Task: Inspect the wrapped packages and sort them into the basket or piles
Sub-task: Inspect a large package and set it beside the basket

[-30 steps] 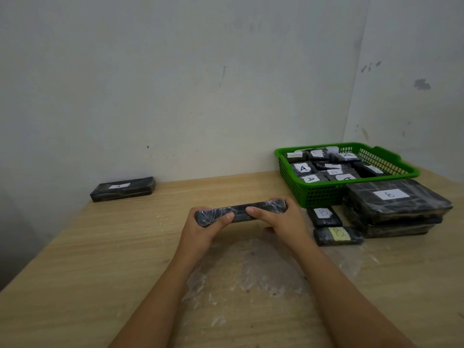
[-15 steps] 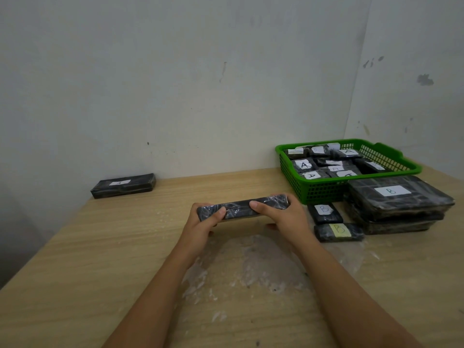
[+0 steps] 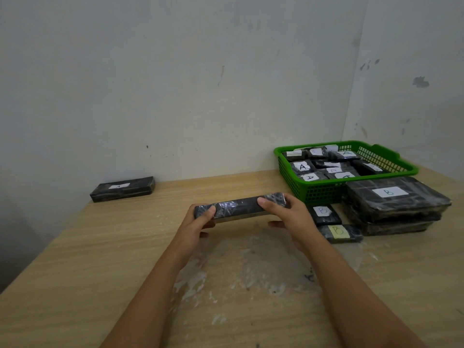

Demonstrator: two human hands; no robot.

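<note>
1. Left of the basket (image 3: 391, 159), above the counter (image 3: 75, 272), I hold a long package (image 3: 238, 205) level by its ends.
2. My left hand (image 3: 198, 222) grips its left end, my right hand (image 3: 288, 214) its right end, thumbs on top.
3. Just in front of the basket lie two small B packs (image 3: 326, 214) and a B stack (image 3: 394, 204).
4. Far left of the basket sits an A pack (image 3: 123, 189).

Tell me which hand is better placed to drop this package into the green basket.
Right, probably. The right hand grips the package at the end nearest the basket, which sits just beyond it. The left hand holds the far end and would have to cross over.
</note>
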